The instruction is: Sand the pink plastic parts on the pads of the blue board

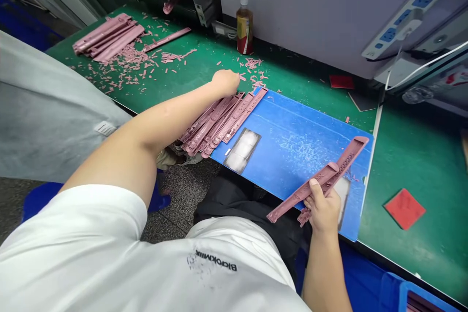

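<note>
My right hand [323, 209] is closed around two long pink plastic strips [321, 178] held over the near edge of the blue mat [292, 141]. My left hand [225, 82] reaches far out to the top end of a stack of pink strips [219, 122] lying half on the mat's left corner. Its fingers are curled at a small pink piece, and what they pinch is too small to name.
A second pile of pink strips [106, 36] and many pink offcuts [135, 61] lie on the green table at the far left. A brown bottle [244, 27] stands by the grey wall. Red squares [404, 208] lie at right, a power strip [409, 14] above.
</note>
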A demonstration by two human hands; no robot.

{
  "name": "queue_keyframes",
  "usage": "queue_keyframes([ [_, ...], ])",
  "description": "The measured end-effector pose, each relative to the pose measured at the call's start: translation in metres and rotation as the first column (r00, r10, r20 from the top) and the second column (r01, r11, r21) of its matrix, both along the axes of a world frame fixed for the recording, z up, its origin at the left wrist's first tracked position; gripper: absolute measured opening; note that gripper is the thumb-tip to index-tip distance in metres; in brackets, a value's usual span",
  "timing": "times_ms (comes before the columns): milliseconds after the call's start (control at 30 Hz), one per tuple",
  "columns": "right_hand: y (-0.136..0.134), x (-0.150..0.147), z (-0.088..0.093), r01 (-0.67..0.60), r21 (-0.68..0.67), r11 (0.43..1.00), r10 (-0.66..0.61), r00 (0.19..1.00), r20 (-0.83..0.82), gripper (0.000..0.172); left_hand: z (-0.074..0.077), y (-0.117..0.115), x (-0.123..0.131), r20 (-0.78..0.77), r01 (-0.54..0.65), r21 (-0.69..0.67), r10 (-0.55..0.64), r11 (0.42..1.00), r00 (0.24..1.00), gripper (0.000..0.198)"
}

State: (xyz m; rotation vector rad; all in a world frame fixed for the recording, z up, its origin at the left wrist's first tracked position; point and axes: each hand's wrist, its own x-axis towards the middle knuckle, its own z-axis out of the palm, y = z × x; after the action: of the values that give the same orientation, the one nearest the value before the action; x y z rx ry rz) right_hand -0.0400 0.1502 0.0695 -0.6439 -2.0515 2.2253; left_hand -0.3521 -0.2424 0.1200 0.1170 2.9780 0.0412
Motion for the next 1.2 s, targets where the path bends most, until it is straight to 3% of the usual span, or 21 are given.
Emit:
queue_keyframes([
  [100,0.000,0.001,-0.002,-0.008,0.007,1.000,0.008,1.000,-0.007,0.068,-0.002,0.005,0.011,-0.034,-0.071,-0.115,0.067,0.991,0.997,0.044],
  [233,0.002,0.002,-0.004,-0.019,-0.014,1.000,0.019,1.000,-0.009,0.067,0.003,0.007,0.020,-0.051,-0.003,-0.129,-0.004,0.992,0.999,0.042],
  [333,0.002,0.003,-0.005,-0.029,-0.025,0.999,0.029,1.000,-0.007,0.067,0.010,0.015,0.012,-0.123,-0.030,-0.063,0.022,0.998,0.992,0.045],
  [433,0.002,0.003,-0.004,-0.028,-0.023,0.999,0.028,1.000,-0.010,0.067,0.010,0.039,-0.004,-0.149,-0.027,0.026,0.031,0.999,0.988,0.041],
  [533,0.001,0.004,-0.004,-0.023,-0.044,0.999,0.023,1.000,-0.010,0.068,0.001,0.066,-0.023,-0.071,0.031,0.124,-0.022,0.992,0.997,0.035],
  [633,0.001,0.005,-0.005,-0.024,-0.069,0.997,0.023,1.000,-0.015,0.068,-0.007,0.081,-0.037,0.034,-0.013,0.182,0.007,0.983,0.999,0.035],
  [833,0.003,0.006,-0.008,-0.044,-0.081,0.996,0.043,0.999,-0.023,0.069,-0.007,0.082,-0.048,0.083,-0.072,0.230,0.055,0.970,0.995,0.032],
  [1067,0.002,0.004,-0.004,-0.036,-0.084,0.996,0.033,0.999,-0.034,0.070,-0.009,0.097,-0.027,-0.063,-0.051,0.088,0.056,0.995,0.996,0.038],
  [1200,0.001,0.003,-0.002,-0.034,-0.066,0.997,0.030,0.998,-0.054,0.068,0.006,0.093,-0.023,-0.092,-0.073,0.083,0.081,0.994,0.992,0.036],
])
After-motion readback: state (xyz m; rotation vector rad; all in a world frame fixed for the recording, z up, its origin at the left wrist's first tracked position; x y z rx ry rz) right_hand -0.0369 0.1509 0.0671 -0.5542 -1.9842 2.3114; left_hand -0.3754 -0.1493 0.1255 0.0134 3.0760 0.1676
